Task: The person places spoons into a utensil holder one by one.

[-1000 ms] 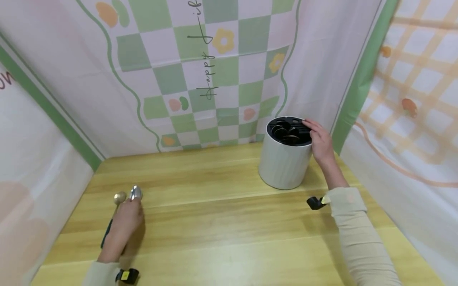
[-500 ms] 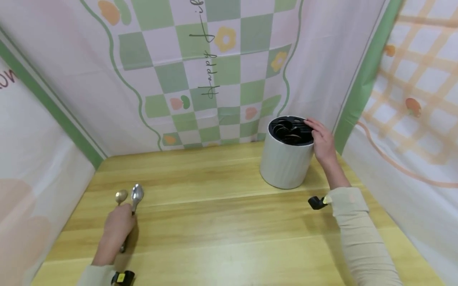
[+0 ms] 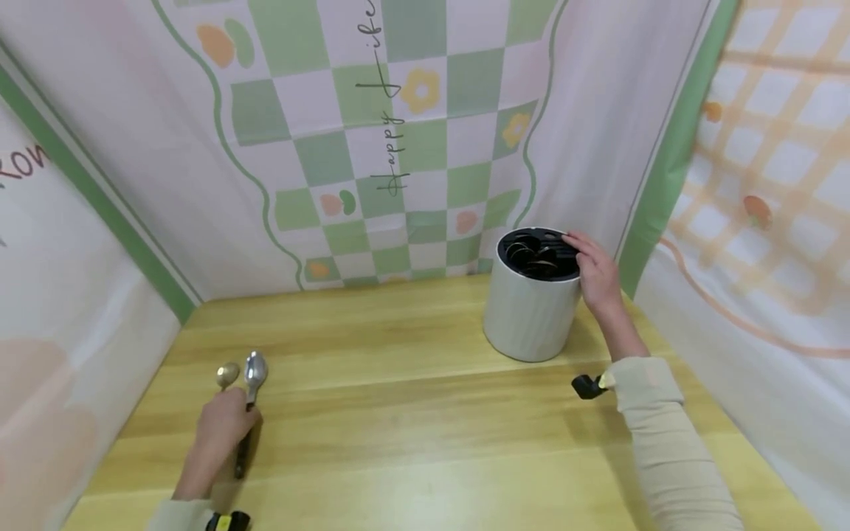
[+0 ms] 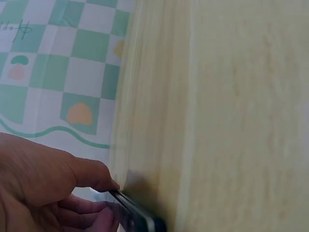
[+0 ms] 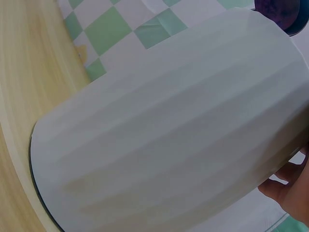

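Observation:
On the left of the table in the head view lies a silver spoon with a dark handle. My left hand pinches that handle; the left wrist view shows the thumb on a dark handle with a shiny end. Just left of the silver bowl is a smaller gold-coloured spoon, its handle hidden under the hand. At the right, a whitish ribbed utensil holder stands upright. My right hand grips its right side, fingers over the rim and against the wall.
Several dark round-bowled utensils sit in the holder's black slotted insert. The wooden table ends at a printed green-and-white checked cloth at the back. More cloth hangs on both sides.
My left hand has drawn back toward the person and a little left, uncovering the silver spoon's bowl. Its handle end has swung slightly right. The right hand and holder stay put.

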The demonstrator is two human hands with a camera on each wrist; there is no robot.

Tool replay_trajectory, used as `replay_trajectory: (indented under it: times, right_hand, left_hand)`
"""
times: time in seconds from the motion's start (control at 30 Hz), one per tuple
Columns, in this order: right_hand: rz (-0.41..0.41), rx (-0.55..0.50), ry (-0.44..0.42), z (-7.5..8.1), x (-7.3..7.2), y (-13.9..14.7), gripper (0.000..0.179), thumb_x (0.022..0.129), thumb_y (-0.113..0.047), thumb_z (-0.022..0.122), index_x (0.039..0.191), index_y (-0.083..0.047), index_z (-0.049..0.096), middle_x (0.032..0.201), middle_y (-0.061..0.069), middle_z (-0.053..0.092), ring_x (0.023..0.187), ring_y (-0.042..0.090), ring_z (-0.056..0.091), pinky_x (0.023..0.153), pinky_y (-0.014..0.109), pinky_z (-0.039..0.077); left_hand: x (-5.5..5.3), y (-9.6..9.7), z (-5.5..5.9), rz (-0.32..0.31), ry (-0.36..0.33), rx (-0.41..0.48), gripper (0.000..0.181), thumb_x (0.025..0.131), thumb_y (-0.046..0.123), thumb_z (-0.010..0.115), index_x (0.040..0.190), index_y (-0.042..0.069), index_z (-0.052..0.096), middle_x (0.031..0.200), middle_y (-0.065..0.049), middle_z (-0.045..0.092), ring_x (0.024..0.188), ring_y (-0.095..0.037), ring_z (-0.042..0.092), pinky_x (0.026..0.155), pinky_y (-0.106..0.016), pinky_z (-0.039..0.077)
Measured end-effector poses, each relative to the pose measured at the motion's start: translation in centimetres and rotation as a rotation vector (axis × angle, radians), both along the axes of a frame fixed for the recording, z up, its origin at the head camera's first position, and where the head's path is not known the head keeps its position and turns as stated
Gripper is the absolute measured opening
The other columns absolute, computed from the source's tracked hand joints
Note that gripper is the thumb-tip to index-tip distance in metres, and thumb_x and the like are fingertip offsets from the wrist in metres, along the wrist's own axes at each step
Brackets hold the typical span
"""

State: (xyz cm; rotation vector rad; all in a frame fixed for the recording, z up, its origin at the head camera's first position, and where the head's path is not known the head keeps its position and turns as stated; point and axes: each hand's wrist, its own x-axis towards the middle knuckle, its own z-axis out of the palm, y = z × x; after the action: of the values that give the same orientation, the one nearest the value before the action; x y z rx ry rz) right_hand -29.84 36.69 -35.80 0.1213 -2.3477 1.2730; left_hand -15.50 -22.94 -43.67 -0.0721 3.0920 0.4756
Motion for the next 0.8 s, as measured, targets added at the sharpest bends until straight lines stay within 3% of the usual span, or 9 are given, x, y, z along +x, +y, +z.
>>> replay_trajectory:
  times: [0.23, 0.5, 0.8]
  right_hand:
    - [0.001, -0.001, 0.002, -0.2, 0.0, -0.1, 0.044, 0.103, -0.011, 0.032, 0.138, -0.001, 0.057, 0.154, 0.014, 0.045, 0.149, 0.034, 0.032, 0.126, 0.044, 0.02]
    - [0.004, 0.002, 0.012, -0.2, 0.1, -0.1, 0.044, 0.103, -0.011, 0.032, 0.137, -0.001, 0.057, 0.154, 0.014, 0.045, 0.149, 0.034, 0.033, 0.126, 0.043, 0.02]
    - [0.004, -0.006, 0.018, -0.2, 0.0, -0.1, 0.044, 0.102, -0.01, 0.032, 0.137, -0.001, 0.058, 0.154, 0.015, 0.045, 0.148, 0.034, 0.033, 0.126, 0.041, 0.021]
  left_hand:
    - [0.1, 0.5, -0.1, 0.024, 0.031, 0.101, 0.02, 0.085, 0.012, 0.061, 0.07, 0.007, 0.049, 0.061, -0.003, 0.048, 0.055, -0.018, 0.044, 0.048, -0.03, 0.036]
    - [0.3, 2.7, 1.6, 0.047, 0.006, 0.198, 0.016, 0.09, 0.01, 0.06, 0.076, 0.003, 0.056, 0.061, -0.002, 0.05, 0.052, -0.013, 0.043, 0.042, -0.023, 0.035]
    - [-0.6, 5.4, 2.6, -0.011, 0.117, 0.208, 0.013, 0.089, 0.01, 0.065, 0.089, -0.002, 0.061, 0.072, -0.007, 0.062, 0.056, -0.013, 0.051, 0.043, -0.02, 0.038]
